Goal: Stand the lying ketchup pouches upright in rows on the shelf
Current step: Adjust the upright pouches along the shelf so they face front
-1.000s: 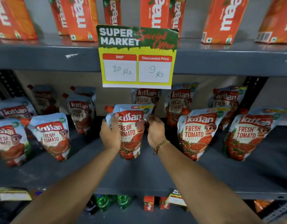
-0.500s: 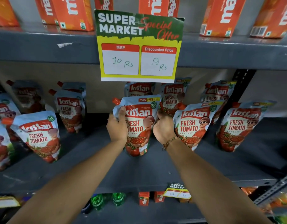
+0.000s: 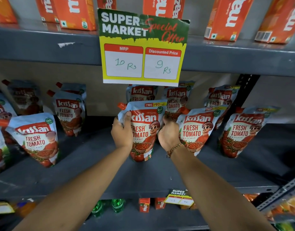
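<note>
The held ketchup pouch (image 3: 144,130) stands on the middle shelf (image 3: 143,174), at the front of the centre column, directly below the price card (image 3: 141,47). Its long axis runs near vertical, with the red spout (image 3: 121,105) at the upper left and the base resting on the shelf surface.

The left hand (image 3: 121,132) clasps the pouch's left edge; its fingers (image 3: 126,115) are closed on the upper left corner just below the spout. The right hand (image 3: 169,132) clasps the right edge, and its fingers wrap behind the pouch, so their exact closure cannot be confirmed. The pouch lies between the two hands, equally near to each.

The governing relation is the gap to the neighbour pouch (image 3: 196,130) on the right. The right hand occupies that gap, touching or nearly touching the neighbour. A further pouch (image 3: 141,94) stands directly behind the held one.

Judgement: the step in hand is final seating. Release calls for both hands to withdraw sideways and toward the person without tilting the pouch. The base is soft, so a topple forward is possible.
</note>
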The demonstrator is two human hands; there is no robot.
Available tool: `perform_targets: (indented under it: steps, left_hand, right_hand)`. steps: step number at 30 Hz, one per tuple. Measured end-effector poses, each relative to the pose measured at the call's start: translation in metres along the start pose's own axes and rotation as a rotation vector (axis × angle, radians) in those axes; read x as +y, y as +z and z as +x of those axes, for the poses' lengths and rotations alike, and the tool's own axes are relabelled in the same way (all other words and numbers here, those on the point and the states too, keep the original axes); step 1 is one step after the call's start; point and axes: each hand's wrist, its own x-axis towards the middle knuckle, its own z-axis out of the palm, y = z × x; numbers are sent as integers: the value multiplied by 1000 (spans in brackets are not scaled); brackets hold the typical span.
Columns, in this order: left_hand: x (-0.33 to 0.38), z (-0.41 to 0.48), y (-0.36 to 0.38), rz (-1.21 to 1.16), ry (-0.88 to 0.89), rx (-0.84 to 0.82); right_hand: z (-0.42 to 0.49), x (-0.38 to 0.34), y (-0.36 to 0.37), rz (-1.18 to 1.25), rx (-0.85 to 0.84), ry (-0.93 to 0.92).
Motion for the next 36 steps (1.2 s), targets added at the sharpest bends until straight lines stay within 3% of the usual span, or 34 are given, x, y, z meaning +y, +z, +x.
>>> perform_targets:
  steps: [9, 15, 18, 25, 30, 32, 36]
  left_hand:
    - [-15, -5, -14, -23, -75, -34]
    - [-24, -18, -29, -4, -124, 227]
    - [-27, -25, -41, -12, -133, 305]
    - [-39, -5, -111, 173, -15, 574]
    - [-33, 17, -178, 213, -218, 713]
    - [-29, 29, -206, 195, -242, 652]
    - [-29, 57, -244, 42, -245, 360]
  right_hand:
    - [3, 23, 4, 38, 33, 47]
    - [-21, 40, -1, -145, 367, 20]
    - [-44, 62, 2, -171, 428, 10]
    - [-78, 105, 51, -147, 49, -137]
    - [-91, 124, 111, -291, -238, -108]
    - [-97, 136, 142, -326, -291, -86]
    - [-105, 146, 194, -302, -390, -43]
